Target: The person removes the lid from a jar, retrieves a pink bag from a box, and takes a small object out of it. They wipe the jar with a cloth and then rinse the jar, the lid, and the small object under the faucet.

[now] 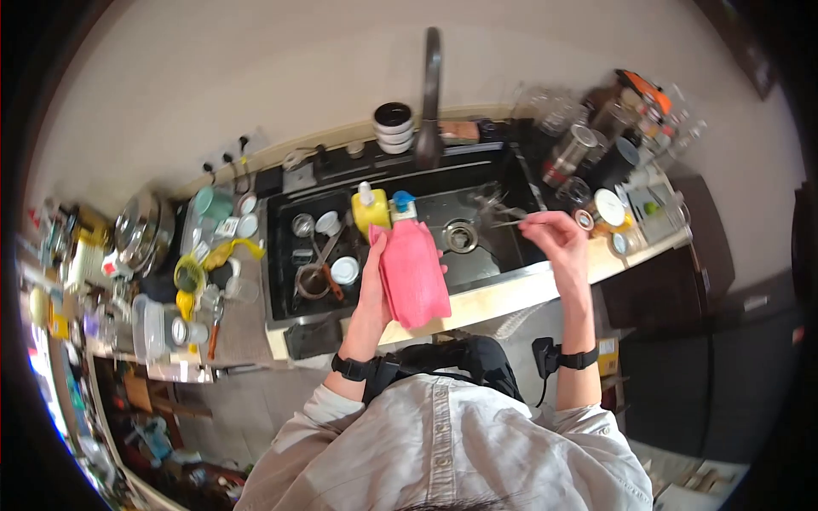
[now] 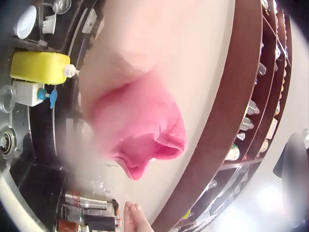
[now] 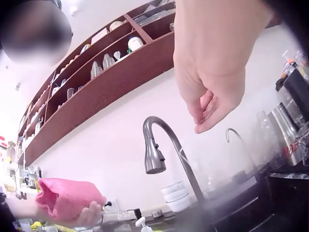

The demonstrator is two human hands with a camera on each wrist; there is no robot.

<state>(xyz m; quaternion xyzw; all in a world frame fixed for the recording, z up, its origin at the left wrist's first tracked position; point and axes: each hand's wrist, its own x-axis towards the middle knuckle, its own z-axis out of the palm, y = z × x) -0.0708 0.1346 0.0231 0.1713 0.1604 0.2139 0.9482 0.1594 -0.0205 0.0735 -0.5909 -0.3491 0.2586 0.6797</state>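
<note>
Pink cloth [image 1: 413, 272] hangs lengthwise from left hand [image 1: 375, 255], fingers curled round its top edge. Right hand [image 1: 554, 234], well apart over sink [image 1: 486, 255], pinches thin metal utensil [image 1: 509, 213].

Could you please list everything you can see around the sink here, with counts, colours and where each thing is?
pink cloth: one, pink, hanging from the left hand over the sink's front edge
metal utensil: one, silvery, thin, pinched in the right hand above the sink
sink: one, black, set in the pale counter
tap: one, dark grey, arched over the sink's back edge
yellow bottle: one, yellow with white pump, inside the sink
stacked bowls: a few, white, behind the sink left of the tap
wall shelf: one, brown, holding glasses
left hand: grips the cloth
right hand: pinches the utensil
</note>
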